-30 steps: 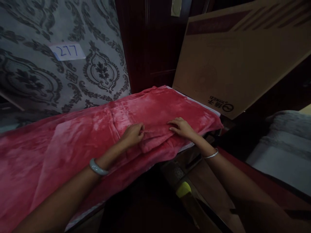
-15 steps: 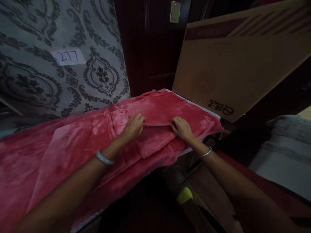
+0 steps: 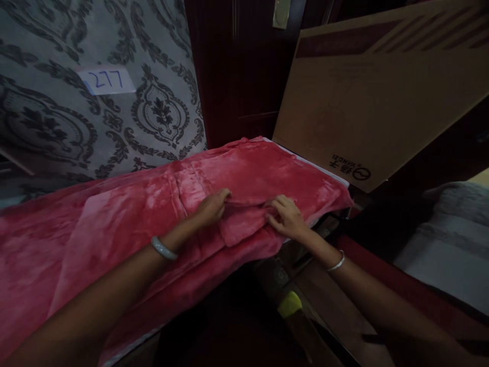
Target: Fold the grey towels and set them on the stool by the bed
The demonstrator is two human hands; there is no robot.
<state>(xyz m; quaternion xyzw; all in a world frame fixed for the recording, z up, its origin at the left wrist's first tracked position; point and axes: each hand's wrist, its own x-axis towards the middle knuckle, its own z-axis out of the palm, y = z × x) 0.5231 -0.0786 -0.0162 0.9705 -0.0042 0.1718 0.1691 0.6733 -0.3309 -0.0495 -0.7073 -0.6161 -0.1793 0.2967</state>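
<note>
A red plush blanket (image 3: 145,219) with paler pink patches lies spread over a long narrow surface. Its top layer is folded, and the fold's front edge runs between my two hands. My left hand (image 3: 214,206), with a bracelet on the wrist, pinches this edge from the left. At the right end of the fold, my right hand (image 3: 286,216) has its fingers curled on the cloth, the thumb a little lower than the fingertips. A thin bracelet is on that wrist too. Below the fold, a second layer of the blanket hangs over the front side.
A large cardboard box (image 3: 362,97) leans behind the blanket's right end. The patterned wall (image 3: 160,107) carries a paper label (image 3: 109,80) reading 277. Beside it is a dark red door (image 3: 233,76). Grey fluffy fabric (image 3: 454,229) lies at the right, and a yellow-green object (image 3: 289,304) sits below.
My right hand has shifted slightly down and its thumb has spread away from the fingertips. My left hand has moved a little lower, still on the fold.
</note>
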